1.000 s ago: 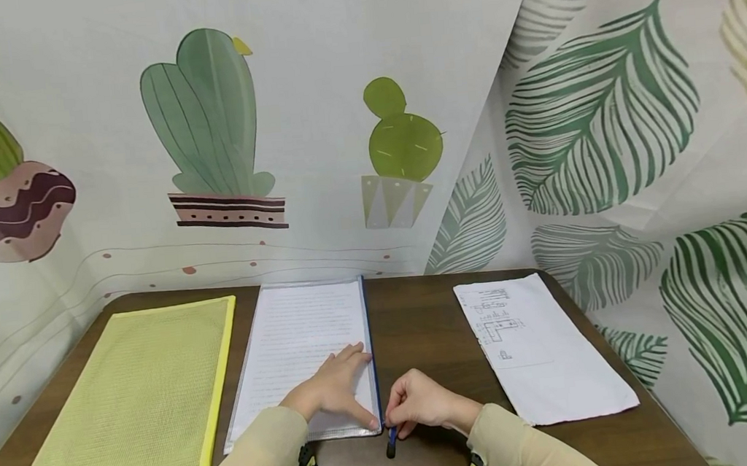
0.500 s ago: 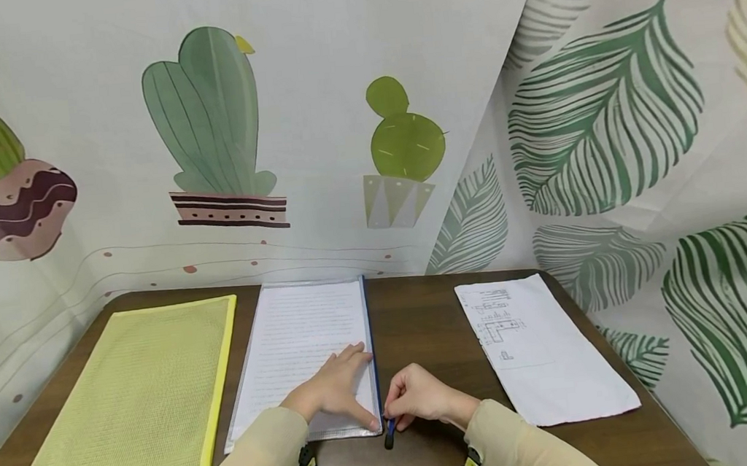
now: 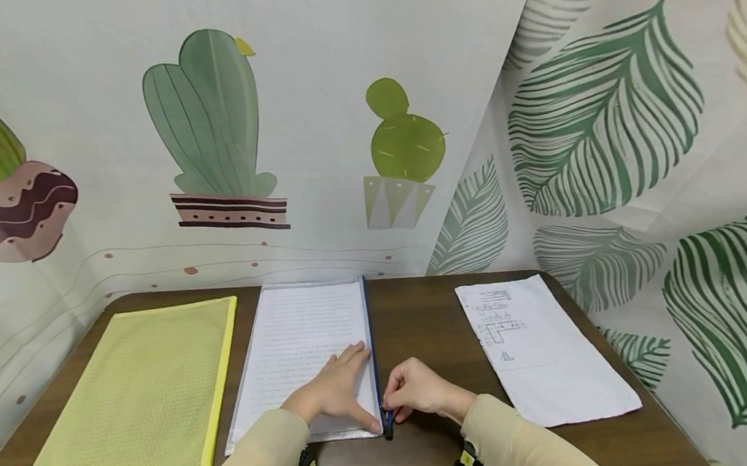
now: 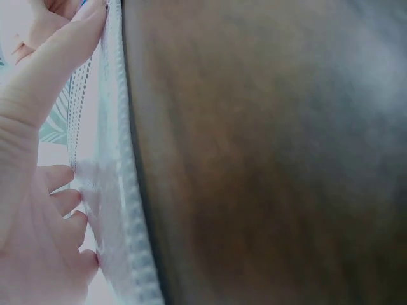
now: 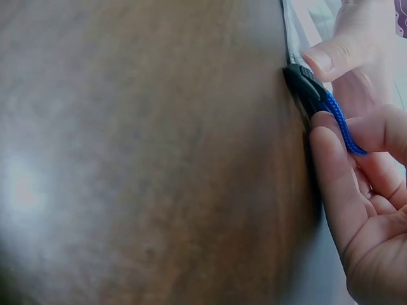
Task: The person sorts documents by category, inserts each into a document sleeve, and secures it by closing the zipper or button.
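Note:
A clear zip pouch (image 3: 250, 418) with a blue edge lies in the middle of the table, a printed sheet (image 3: 308, 318) inside it. My left hand (image 3: 336, 389) rests spread on its lower right part, thumb near the bottom corner. Just right of that corner, my right hand (image 3: 419, 390) pinches the blue cord of a zipper pull (image 5: 340, 121) between thumb and finger. The black end of the pull (image 5: 305, 82) points towards me, close to the left thumb (image 5: 324, 60). Hidden behind the fingers is the zipper slider itself.
To the left lies a yellow mesh pouch (image 3: 130, 398). On the right side of the brown table (image 3: 413, 318) is a white sheet with drawings (image 3: 547, 351). A wall covering with printed cacti and leaves (image 3: 312, 121) stands behind the table's far edge.
My right hand has moved slightly away from me along the pouch's blue edge, carrying the zipper pull with it. The left hand has stayed in place.

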`<state>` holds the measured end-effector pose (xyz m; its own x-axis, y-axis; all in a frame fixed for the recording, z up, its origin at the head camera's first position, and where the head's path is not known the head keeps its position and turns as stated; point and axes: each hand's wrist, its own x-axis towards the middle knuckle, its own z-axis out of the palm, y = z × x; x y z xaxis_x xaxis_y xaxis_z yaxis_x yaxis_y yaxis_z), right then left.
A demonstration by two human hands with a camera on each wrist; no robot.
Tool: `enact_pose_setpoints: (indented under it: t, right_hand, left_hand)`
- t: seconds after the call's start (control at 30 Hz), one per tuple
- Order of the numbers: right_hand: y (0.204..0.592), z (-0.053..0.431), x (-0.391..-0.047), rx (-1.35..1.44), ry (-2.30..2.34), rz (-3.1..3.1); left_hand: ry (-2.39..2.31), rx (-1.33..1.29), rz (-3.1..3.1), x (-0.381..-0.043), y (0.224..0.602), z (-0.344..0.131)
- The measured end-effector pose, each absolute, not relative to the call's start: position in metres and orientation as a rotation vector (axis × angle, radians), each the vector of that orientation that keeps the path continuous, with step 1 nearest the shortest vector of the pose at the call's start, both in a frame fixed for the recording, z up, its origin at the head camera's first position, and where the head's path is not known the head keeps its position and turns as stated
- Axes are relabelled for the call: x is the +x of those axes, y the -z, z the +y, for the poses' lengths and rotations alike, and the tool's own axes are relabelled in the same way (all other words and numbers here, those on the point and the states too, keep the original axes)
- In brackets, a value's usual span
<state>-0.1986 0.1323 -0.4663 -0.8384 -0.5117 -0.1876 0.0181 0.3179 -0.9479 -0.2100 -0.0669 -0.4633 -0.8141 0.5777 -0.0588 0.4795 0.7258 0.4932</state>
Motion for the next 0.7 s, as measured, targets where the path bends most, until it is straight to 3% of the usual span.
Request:
enact_pose_setpoints:
  t: [0.7]
  right_hand:
    - [0.4650,0.1292,-0.2088,-0.430,1.543,2.150]
  left_hand:
    - [-0.681,0.841,2.708,-0.2052,0.4585,-0.0677]
